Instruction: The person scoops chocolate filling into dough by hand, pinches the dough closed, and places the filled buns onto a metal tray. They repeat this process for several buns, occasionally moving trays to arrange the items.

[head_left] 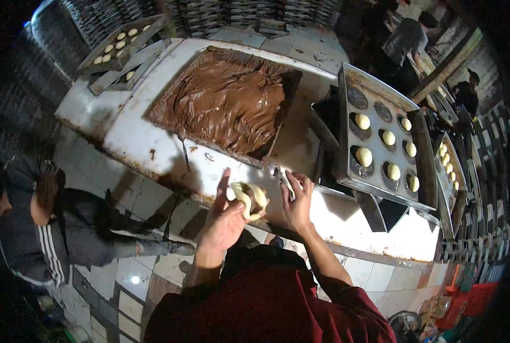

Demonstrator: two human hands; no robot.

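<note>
My left hand cups a pale round of dough, folded open at the counter's near edge. My right hand pinches a thin knife-like tool just right of the dough. Beyond both hands lies a wide slab of brown chocolate paste on the white counter. To the right stands a dark metal baking tray with round wells, several of them holding pale dough balls.
Another tray of dough balls rests at the counter's far left, and more filled trays stand at the right. A person in a striped jacket sits low at the left. Other people stand at the back right. Stacked trays line the back.
</note>
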